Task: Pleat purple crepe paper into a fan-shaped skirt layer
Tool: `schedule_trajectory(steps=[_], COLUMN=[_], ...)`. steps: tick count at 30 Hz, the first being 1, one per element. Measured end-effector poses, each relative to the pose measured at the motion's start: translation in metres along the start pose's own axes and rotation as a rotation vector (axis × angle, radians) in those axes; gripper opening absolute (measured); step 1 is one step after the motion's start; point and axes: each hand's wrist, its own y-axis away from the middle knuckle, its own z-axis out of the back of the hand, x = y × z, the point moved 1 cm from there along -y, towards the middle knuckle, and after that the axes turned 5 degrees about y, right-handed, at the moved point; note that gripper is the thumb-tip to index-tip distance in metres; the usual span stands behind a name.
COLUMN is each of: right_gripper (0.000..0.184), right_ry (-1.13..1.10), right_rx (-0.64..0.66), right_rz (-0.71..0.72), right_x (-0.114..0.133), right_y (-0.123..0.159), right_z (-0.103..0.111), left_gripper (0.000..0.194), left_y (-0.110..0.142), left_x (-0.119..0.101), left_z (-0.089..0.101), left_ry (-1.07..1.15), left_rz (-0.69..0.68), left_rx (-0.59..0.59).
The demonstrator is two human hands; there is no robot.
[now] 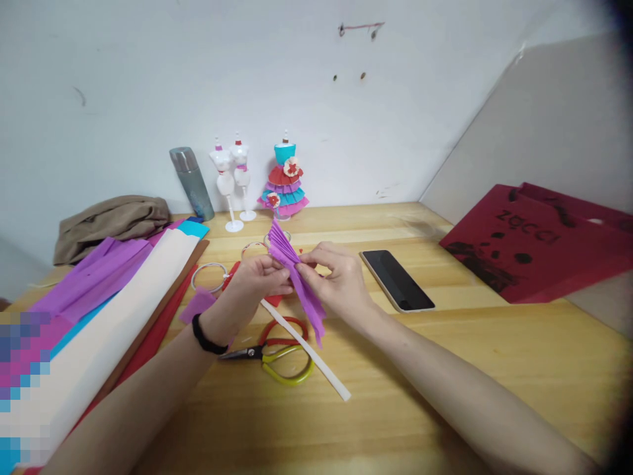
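Between both hands is a pleated strip of purple crepe paper (284, 249), fanned at its upper end and hanging loose at the lower one. My left hand (260, 274) pinches its left edge with thumb and fingers. From the right, my right hand (336, 270) grips the folds near the middle. Below the hands lie scissors (288, 381) with one red and one yellow handle, blades pointing left. A narrow white paper strip (321, 366) crosses over the handles. Scraps of red paper and a purple piece (198, 305) rest beside my left wrist.
Crepe paper sheets (133, 297) in several colours cover the left side, near a brown cloth (113, 221). A bottle (190, 181), two white mannequins (226, 181) and a dressed one (284, 178) stand at the back. A phone (398, 280) and red bag (534, 244) lie right.
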Motion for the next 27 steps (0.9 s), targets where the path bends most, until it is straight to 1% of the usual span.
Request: schedule_trajectory(steps=[6, 15, 21, 27], right_gripper=[0.013, 0.012, 0.012, 0.011], right_ry=[-0.020, -0.070, -0.099, -0.178], right_rx=[0.018, 0.038, 0.052, 0.052], right_rz=[0.008, -0.006, -0.021, -0.072], right_x=[0.0003, 0.0003, -0.0011, -0.0021], right_y=[0.0004, 0.0002, 0.0005, 0.0001], right_z=[-0.0002, -0.0001, -0.0018, -0.0031], left_gripper=[0.035, 0.028, 0.030, 0.028], left_y=[-0.0010, -0.0027, -0.0017, -0.0019], left_x=[-0.0001, 0.0021, 0.0007, 0.0008], left_z=[0.0003, 0.0039, 0.0030, 0.0017], left_ry=[0.009, 0.041, 0.041, 0.045], left_rz=[-0.007, -0.026, -0.019, -0.033], left_rx=[-0.017, -0.020, -0.021, -0.062])
